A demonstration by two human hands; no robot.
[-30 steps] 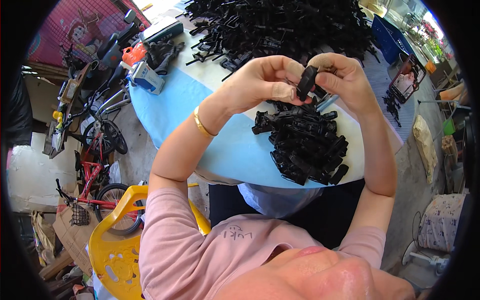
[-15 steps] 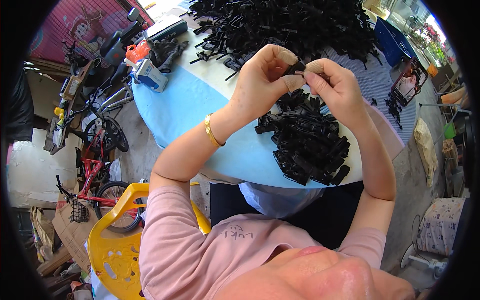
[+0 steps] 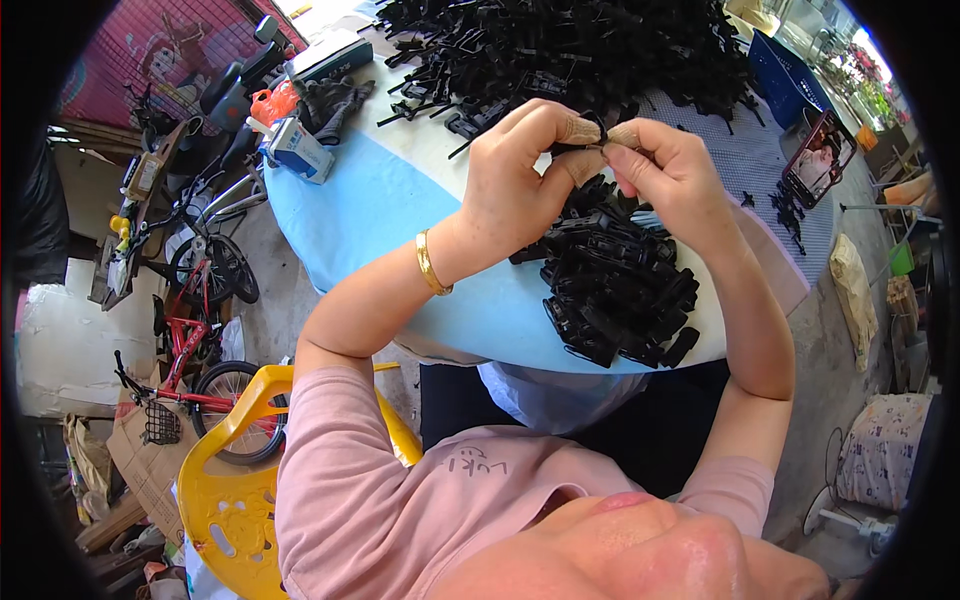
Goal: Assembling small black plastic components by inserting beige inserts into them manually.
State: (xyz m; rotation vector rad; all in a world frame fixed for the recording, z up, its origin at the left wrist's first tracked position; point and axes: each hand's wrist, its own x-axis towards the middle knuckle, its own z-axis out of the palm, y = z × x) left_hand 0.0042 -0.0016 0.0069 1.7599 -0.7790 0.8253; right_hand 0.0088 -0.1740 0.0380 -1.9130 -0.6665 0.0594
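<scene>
In front of me, over the table, my left hand (image 3: 510, 180) pinches a small black plastic piece (image 3: 598, 122) between thumb and forefinger. Its fingertips wear beige tape. Pressed against the same piece are the closed thumb and taped forefinger of my right hand (image 3: 680, 180). The fingers cover most of the piece, so its full shape is hidden. Just below my hands lies a small heap of black plastic parts (image 3: 620, 285) near the table's front edge. Beyond them spreads a much larger pile of similar black parts (image 3: 570, 60), some with thin straight stems.
The round table (image 3: 360, 240) has a light blue and cream cover. At its left are a blue-white carton (image 3: 298, 152), an orange-red bag (image 3: 275, 102) and dark gloves (image 3: 335, 105). A propped phone (image 3: 820, 160) and blue basket (image 3: 785, 80) stand right. A yellow chair (image 3: 235, 500) is behind left.
My left hand has dropped slightly and turned a little. The black piece between the fingertips has tilted. Both hands stay together over the table.
</scene>
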